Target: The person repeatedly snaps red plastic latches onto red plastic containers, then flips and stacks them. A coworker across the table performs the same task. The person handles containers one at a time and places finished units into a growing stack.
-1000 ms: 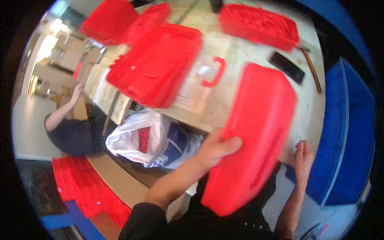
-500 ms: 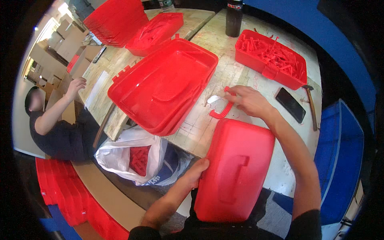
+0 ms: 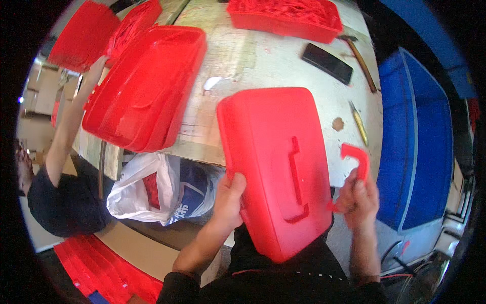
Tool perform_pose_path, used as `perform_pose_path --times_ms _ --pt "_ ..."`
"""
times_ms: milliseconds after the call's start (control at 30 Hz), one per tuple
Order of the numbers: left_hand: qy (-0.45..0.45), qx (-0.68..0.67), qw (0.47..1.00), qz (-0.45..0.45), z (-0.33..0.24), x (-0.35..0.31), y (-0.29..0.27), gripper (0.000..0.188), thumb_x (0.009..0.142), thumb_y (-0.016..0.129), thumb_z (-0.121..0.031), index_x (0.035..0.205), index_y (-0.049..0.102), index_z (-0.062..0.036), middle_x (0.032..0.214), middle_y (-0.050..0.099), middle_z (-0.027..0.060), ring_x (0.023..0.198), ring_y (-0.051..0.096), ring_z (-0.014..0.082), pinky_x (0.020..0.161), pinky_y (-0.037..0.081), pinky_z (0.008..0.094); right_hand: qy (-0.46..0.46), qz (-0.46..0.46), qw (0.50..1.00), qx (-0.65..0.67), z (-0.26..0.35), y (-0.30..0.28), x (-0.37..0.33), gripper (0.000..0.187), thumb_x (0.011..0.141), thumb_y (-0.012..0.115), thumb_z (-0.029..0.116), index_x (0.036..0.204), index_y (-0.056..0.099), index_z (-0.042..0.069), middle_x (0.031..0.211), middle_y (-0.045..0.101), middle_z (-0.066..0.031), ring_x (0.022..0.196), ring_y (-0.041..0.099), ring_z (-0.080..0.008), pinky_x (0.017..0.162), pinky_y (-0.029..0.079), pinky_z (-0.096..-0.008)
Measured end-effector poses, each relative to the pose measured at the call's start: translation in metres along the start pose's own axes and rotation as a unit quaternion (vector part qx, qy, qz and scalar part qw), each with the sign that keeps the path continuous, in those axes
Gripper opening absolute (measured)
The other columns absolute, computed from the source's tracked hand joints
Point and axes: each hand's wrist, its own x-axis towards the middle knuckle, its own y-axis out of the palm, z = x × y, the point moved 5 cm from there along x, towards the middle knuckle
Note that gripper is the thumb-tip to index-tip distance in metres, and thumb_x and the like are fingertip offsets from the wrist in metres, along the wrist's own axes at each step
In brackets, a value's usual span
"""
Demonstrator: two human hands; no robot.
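Observation:
A red plastic case (image 3: 263, 152) with a recessed handle slot rests slanted against the table's near edge, above my lap. My left hand (image 3: 230, 200) grips its left edge, thumb on top and fingers hidden beneath. Beside the case's lower right edge, my right hand (image 3: 360, 201) is closed around a red C-shaped plastic handle (image 3: 360, 157). One end of the handle sticks up above the fist, and another red bit shows near the case's side.
A large open red shell (image 3: 144, 91) lies left, near a co-worker's arm (image 3: 68, 116). Behind are a bin of red parts (image 3: 286, 20), a phone (image 3: 327, 63), a hammer (image 3: 362, 66) and a yellow-handled tool (image 3: 358, 124). A white bag (image 3: 136, 187) hangs below the table edge.
My right hand has lifted the red handle off the table and brought it back to the case's right side. The case is tilted differently, and the co-worker's hand has reached farther toward the red parts.

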Motion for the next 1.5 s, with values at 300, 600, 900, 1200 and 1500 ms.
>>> perform_pose_path --times_ms 300,600,900,1200,1500 --pt "0.005 0.143 0.988 0.061 0.008 -0.021 0.049 0.052 0.096 0.063 -0.041 0.129 0.055 -0.0016 0.123 0.066 0.0104 0.106 0.066 0.0209 0.092 0.054 0.0388 0.053 -0.061 0.992 0.095 -0.032 0.000 -0.028 0.011 0.105 0.048 0.021 0.106 0.051 0.011 0.065 0.034 0.0065 0.048 0.027 -0.0044 0.042 0.023 -0.0215" --pt "0.001 0.161 0.980 0.114 0.025 -0.031 0.055 0.050 0.093 0.069 -0.034 0.130 0.057 -0.0037 0.127 0.065 0.0097 0.110 0.065 0.0228 0.096 0.053 0.0418 -0.166 -0.062 0.970 -0.168 -0.011 -0.001 -0.036 0.013 0.104 0.050 0.017 0.098 0.053 0.006 0.070 0.048 0.0043 0.053 0.038 -0.0027 0.046 0.031 -0.0205" --pt "-0.038 0.424 0.851 0.307 -0.101 0.021 0.113 0.055 0.086 0.071 -0.037 0.124 0.061 0.0007 0.122 0.066 0.0157 0.113 0.063 0.0246 0.100 0.048 0.0413 -0.056 0.039 0.997 -0.034 -0.020 -0.013 -0.039 0.028 0.105 0.049 0.031 0.100 0.054 0.004 0.065 0.046 0.0056 0.051 0.037 -0.0024 0.046 0.030 -0.0208" --pt "-0.042 0.573 0.607 0.549 -0.032 0.132 0.186 0.031 0.097 0.055 -0.026 0.106 0.071 -0.0012 0.107 0.069 0.0114 0.102 0.062 0.0194 0.091 0.047 0.0325 -0.126 0.103 0.942 -0.294 -0.020 -0.001 -0.061 0.028 0.099 0.052 0.029 0.090 0.052 0.002 0.060 0.048 -0.0100 0.051 0.052 -0.0202 0.050 0.042 -0.0338" --pt "-0.066 0.583 0.612 0.530 -0.027 0.124 0.187 0.031 0.091 0.053 -0.019 0.094 0.074 0.0033 0.105 0.073 0.0162 0.099 0.068 0.0233 0.089 0.049 0.0322 -0.262 0.027 0.882 -0.390 -0.030 0.011 -0.070 0.016 0.089 0.059 0.015 0.088 0.056 -0.001 0.059 0.054 -0.0140 0.045 0.057 -0.0345 0.044 0.045 -0.0421"
